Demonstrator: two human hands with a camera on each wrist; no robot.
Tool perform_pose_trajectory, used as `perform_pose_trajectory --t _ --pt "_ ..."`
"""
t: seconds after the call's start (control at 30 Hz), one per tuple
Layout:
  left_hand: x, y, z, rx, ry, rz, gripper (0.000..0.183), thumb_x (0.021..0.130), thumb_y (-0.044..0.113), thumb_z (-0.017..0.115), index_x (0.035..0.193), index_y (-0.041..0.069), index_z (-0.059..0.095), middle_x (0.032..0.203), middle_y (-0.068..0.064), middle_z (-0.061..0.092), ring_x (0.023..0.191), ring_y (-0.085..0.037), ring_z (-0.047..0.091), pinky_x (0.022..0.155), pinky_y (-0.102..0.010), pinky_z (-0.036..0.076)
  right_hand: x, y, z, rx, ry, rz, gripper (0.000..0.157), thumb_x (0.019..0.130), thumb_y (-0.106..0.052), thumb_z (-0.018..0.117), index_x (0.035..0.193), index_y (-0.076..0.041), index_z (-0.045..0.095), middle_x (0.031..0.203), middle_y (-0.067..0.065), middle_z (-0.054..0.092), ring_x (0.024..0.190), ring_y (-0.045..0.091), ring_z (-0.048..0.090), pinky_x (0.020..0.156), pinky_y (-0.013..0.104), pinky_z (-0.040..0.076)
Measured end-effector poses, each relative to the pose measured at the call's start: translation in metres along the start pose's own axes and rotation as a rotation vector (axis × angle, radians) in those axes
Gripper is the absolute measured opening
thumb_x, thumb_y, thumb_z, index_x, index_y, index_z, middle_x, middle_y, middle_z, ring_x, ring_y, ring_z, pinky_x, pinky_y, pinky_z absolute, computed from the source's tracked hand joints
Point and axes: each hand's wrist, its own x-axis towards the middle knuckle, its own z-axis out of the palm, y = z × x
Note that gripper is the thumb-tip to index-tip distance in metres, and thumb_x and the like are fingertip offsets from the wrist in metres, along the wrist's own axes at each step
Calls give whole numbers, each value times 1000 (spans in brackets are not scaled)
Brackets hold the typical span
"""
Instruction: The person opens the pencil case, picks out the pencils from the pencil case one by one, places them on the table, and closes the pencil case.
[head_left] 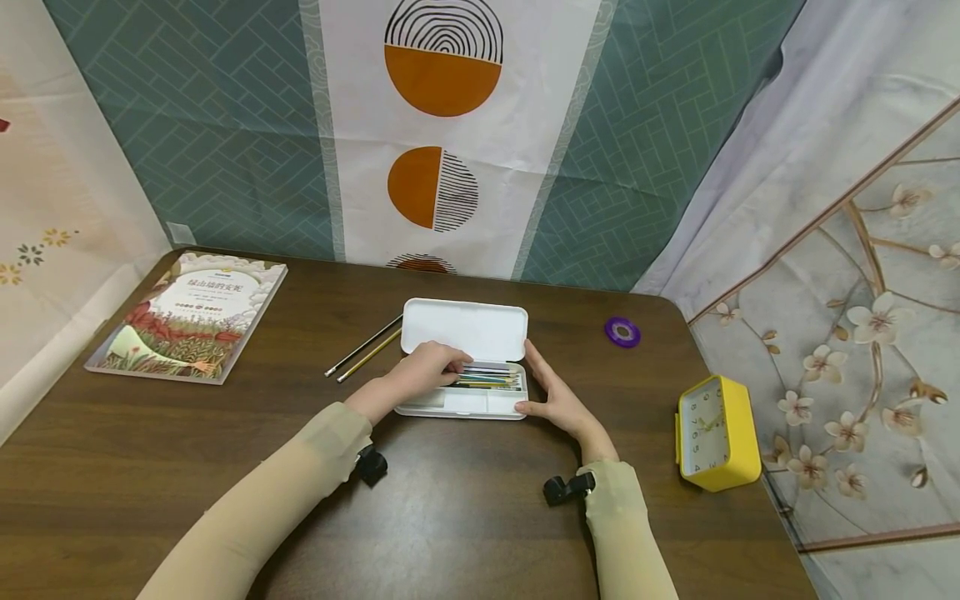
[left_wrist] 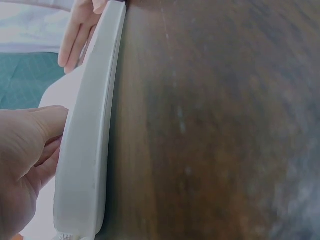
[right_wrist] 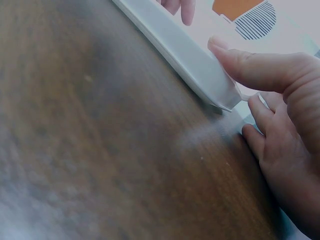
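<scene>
A white pencil case lies with its lid raised in the middle of the table, several pencils in its tray. Over the left part of the tray, my left hand reaches in among the pencils. Its fingertips are hidden by the case wall in the left wrist view, so whether they pinch a pencil is unclear. At the case's right end, my right hand is spread, its thumb touching the rim near the front corner. Left of the case lie a black pencil and a yellow pencil.
A book lies at the table's left. To the right are a purple roll of tape and a yellow clock. Patterned cloth hangs along the table's back edge.
</scene>
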Motion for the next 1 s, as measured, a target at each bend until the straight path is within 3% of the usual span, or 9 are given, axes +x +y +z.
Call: perform_pose_trajectory --t 0.3,0.4,0.73,1.0 --pt "-1 3 -2 -2 0 -1 30 90 3 67 120 2 69 96 -6 75 92 -18 70 85 -34 56 -1 -14 1 -10 -3 40 104 81 8 71 157 -3 1 164 16 0 151 35 4 121 55 9" --pt "-1 4 -5 3 9 12 31 90 4 67 120 2 68 96 -6 75 91 -18 70 84 -34 56 1 -1 1 -17 2 25 105 81 7 72 157 -7 0 165 14 0 151 35 4 121 55 8" --pt "-3 15 -26 16 38 66 30 88 2 66 118 1 69 91 -4 75 84 -14 69 78 -31 56 0 1 1 -38 11 15 104 83 -3 75 159 -12 3 165 11 2 152 32 5 120 55 10" --pt "-7 16 -47 71 40 137 29 86 0 66 115 0 71 85 -1 75 81 -12 70 77 -28 57 0 1 1 -32 13 1 103 83 0 73 158 -9 3 165 14 2 151 35 4 120 57 9"
